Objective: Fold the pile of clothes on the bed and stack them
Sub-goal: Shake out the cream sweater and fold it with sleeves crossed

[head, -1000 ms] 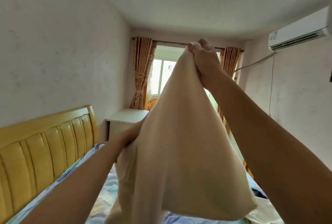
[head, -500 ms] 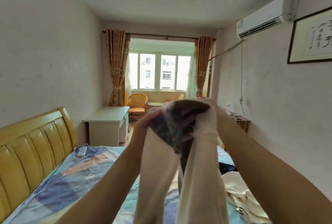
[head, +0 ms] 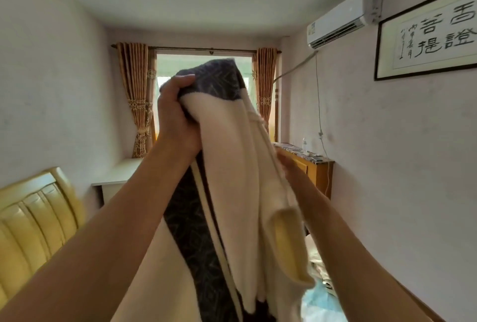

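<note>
A cream garment (head: 232,166) with a dark patterned panel hangs in the air in front of me. My left hand (head: 175,115) grips its bunched top, held high against the window. My right hand (head: 286,164) is lower, at the garment's right edge, mostly hidden behind the cloth, so I cannot tell how its fingers lie. The garment hangs down past the frame's bottom edge. A pale heap of other clothes (head: 318,262) lies on the bed at the lower right, mostly hidden by my right arm.
A yellow padded headboard (head: 33,221) stands at the left. Beyond it is a white bedside desk (head: 116,177). A wooden cabinet (head: 315,171) stands against the right wall under an air conditioner (head: 340,19). A strip of blue bedsheet (head: 317,303) shows at the bottom right.
My left hand has risen and now grips the garment's top alone. My right hand has dropped from the top to the right edge. My view has tilted upward, hiding most of the bed.
</note>
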